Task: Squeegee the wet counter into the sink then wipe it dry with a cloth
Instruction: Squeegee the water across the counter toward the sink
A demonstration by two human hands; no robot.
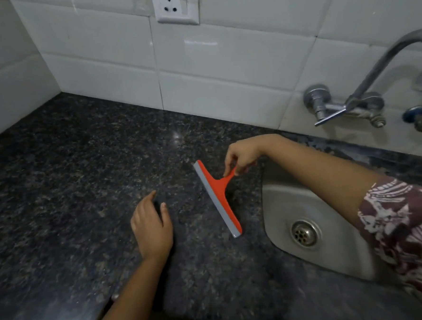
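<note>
Two bare hands work over a dark, speckled granite counter [70, 180] that fills the left and centre of the frame. The right hand [242, 158], reaching in from the right edge across a round stainless-steel sink [279, 205], pinches the tip of the handle of an orange plastic squeegee [218, 196] between curled fingers and thumb. The squeegee's blade runs on a diagonal from the centre of the frame towards the lower right, with its grey rubber strip on the left side and its lower end against the stone. It sits on the counter just left of the sink rim.

The left hand [151, 227] comes up from the bottom edge, palm down, and holds nothing. Its fingers are loosely curved and point towards the blade, near it but apart. Whether the palm touches the stone cannot be told.

A maroon sleeve with a white pattern [406, 222] covers the upper right arm at the right edge. A metal drain [304, 233] sits in the sink bowl at lower right. Above it, at upper right, a chrome wall tap [364, 96] juts from white glazed tiles [223, 60]. A white wall socket [176, 6] is set in the tiles at top centre.
</note>
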